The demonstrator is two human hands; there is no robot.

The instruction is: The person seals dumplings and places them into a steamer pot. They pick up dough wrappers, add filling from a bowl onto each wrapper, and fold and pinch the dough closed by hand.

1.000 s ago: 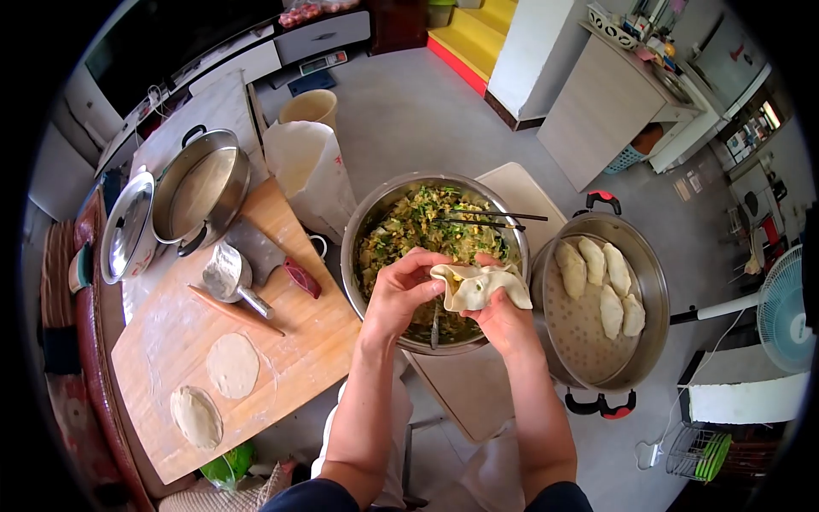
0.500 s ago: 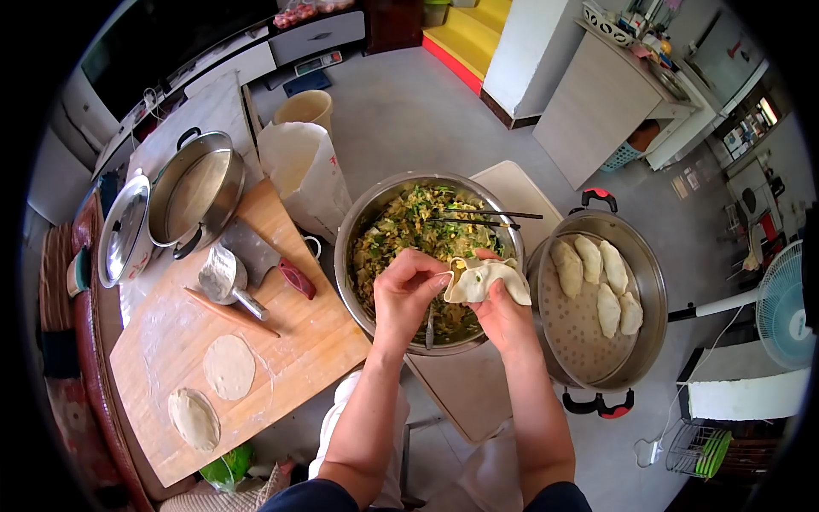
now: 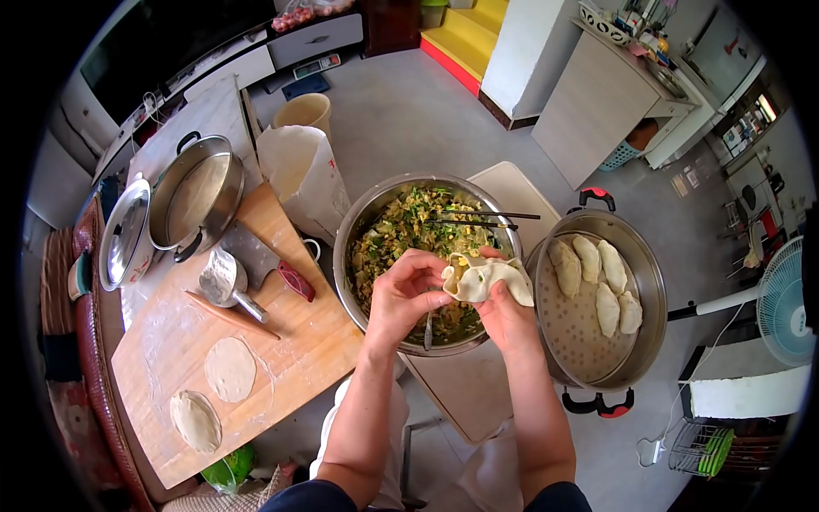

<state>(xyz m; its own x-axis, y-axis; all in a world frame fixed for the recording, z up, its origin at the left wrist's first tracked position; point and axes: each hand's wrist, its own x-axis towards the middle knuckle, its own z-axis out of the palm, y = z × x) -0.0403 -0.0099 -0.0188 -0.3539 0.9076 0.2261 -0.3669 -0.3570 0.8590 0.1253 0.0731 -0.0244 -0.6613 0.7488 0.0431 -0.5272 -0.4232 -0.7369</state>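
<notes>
A large half-folded dumpling (image 3: 495,277) is held up over the steel bowl (image 3: 348,300) of chopped green and yellow filling. My right hand (image 3: 508,320) supports its right part, thumb in front and fingers behind. At its unsealed left end, with some filling showing, my left hand (image 3: 401,294) has thumb and fingertips at the dough edge. The dumpling's far side is hidden. Below my hands a spoon handle (image 3: 428,331) sticks out of the bowl. A pair of chopsticks (image 3: 490,215) lies across the bowl's right rim.
At right, a steamer pot (image 3: 653,316) holds several finished dumplings (image 3: 607,307). On the wooden board (image 3: 299,358) at left lie a flat wrapper (image 3: 230,369), a stack of wrappers (image 3: 195,421), a rolling pin (image 3: 230,313), a flour scoop (image 3: 223,277) and a cleaver (image 3: 256,252).
My left fingers have spread a little at the dumpling's open end, the thumb now lower and further right. My right hand keeps its grip.
</notes>
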